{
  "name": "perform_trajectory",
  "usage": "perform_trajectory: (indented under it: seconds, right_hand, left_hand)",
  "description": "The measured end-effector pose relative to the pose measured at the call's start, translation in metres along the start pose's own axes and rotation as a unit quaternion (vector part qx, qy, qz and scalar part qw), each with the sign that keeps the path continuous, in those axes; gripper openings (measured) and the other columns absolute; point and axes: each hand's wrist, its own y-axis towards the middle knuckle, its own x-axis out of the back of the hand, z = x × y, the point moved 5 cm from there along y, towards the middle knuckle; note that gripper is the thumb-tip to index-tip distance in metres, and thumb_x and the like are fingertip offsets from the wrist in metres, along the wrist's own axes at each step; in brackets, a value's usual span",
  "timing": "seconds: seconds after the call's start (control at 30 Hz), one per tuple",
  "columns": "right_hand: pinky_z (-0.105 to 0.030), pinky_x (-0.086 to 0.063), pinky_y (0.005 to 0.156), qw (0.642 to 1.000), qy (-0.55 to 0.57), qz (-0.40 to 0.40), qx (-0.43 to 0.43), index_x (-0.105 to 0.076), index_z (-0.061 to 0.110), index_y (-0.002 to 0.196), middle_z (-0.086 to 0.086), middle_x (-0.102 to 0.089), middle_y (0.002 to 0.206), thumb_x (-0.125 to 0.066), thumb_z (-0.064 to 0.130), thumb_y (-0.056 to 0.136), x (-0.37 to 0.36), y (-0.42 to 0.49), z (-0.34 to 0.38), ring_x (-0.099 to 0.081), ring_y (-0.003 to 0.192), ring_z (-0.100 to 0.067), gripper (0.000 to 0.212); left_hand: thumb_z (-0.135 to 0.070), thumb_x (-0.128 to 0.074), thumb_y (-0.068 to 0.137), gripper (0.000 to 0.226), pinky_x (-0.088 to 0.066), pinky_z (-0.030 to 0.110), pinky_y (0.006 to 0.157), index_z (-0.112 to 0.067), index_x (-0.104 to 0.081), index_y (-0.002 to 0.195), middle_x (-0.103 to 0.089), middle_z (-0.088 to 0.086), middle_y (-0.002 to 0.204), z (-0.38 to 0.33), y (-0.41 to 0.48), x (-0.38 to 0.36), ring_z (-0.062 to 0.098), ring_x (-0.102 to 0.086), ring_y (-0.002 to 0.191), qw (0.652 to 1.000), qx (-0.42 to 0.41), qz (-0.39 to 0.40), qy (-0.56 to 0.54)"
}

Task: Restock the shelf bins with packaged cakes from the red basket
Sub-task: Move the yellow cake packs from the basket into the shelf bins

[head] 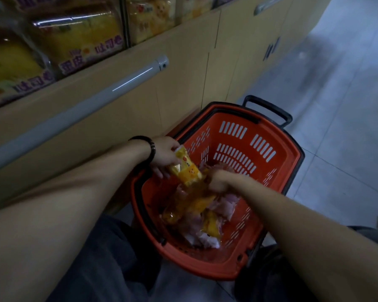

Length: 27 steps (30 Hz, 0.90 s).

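The red basket (277,171) stands on the floor beside the shelf unit, holding several yellow and pink cake packets (196,212). My left hand (165,155), with a dark bracelet on the wrist, grips a yellow cake packet (187,166) above the basket's left rim. My right hand (219,180) reaches down into the basket, its fingers curled into the packets just right of the held one; what they grasp is hidden. Shelf bins (74,38) at the upper left are filled with large yellow bread packages.
A beige cabinet front (183,68) with a grey bar handle (92,101) runs under the bins. The basket's black pull handle (268,107) sticks out at its far end. Grey tiled floor (340,105) stretches to the right. My dark trousers fill the bottom.
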Motion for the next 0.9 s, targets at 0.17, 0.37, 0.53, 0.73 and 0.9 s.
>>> perform_trajectory:
  seconds: [0.17, 0.37, 0.53, 0.73, 0.9]
  right_hand:
    - [-0.046, -0.064, 0.083, 0.991, 0.127, -0.038, 0.027, -0.066, 0.005, 0.122, -0.015, -0.073, 0.114, -0.074, 0.018, 0.097, 0.082, -0.081, -0.010, -0.074, 0.101, -0.034, 0.029]
    - [-0.029, -0.061, 0.063, 0.925, 0.347, -0.083, 0.132, -0.069, 0.003, 0.114, -0.015, -0.079, 0.099, -0.072, 0.018, 0.095, 0.108, -0.159, -0.007, -0.076, 0.081, -0.026, 0.025]
    - [-0.044, -0.054, 0.082, 0.865, 0.432, -0.145, 0.210, -0.069, 0.003, 0.118, -0.022, -0.077, 0.109, -0.071, 0.025, 0.096, 0.114, -0.169, 0.011, -0.073, 0.094, -0.037, 0.031]
    - [-0.030, -0.062, 0.063, 0.789, 0.543, -0.148, 0.245, -0.067, -0.004, 0.117, -0.023, -0.072, 0.102, -0.062, 0.016, 0.103, 0.123, -0.186, 0.024, -0.070, 0.082, -0.032, 0.025]
    - [-0.039, -0.060, 0.065, 0.741, 0.525, -0.258, 0.330, -0.070, 0.002, 0.117, -0.018, -0.072, 0.098, -0.067, 0.020, 0.096, 0.148, -0.246, 0.028, -0.068, 0.081, -0.033, 0.027]
  left_hand:
    - [-0.004, -0.053, 0.105, 0.008, -0.063, 0.037, 0.061, -0.011, -0.056, 0.107, -0.068, 0.020, 0.108, -0.012, -0.030, 0.033, 0.034, -0.073, 0.083, 0.989, -0.073, -0.036, -0.122]
    - [-0.003, -0.051, 0.105, 0.012, -0.065, 0.037, 0.064, -0.005, -0.054, 0.116, -0.066, 0.034, 0.117, -0.006, -0.059, 0.039, 0.034, -0.075, 0.082, 0.965, -0.102, -0.029, -0.239]
    - [-0.002, -0.051, 0.103, 0.044, -0.064, 0.040, 0.067, -0.032, -0.056, 0.135, -0.072, 0.024, 0.114, -0.013, -0.081, 0.045, 0.037, -0.073, 0.087, 0.926, -0.175, 0.013, -0.335]
    - [-0.021, -0.063, 0.095, 0.013, -0.054, 0.034, 0.064, -0.027, -0.072, 0.102, -0.069, 0.014, 0.106, -0.041, -0.110, 0.039, 0.027, -0.067, 0.073, 0.896, -0.246, -0.059, -0.364]
    - [-0.027, -0.066, 0.090, 0.011, -0.055, 0.031, 0.049, -0.024, -0.068, 0.100, -0.069, 0.014, 0.097, -0.067, -0.203, 0.065, 0.034, -0.071, 0.070, 0.895, -0.324, -0.146, -0.271]
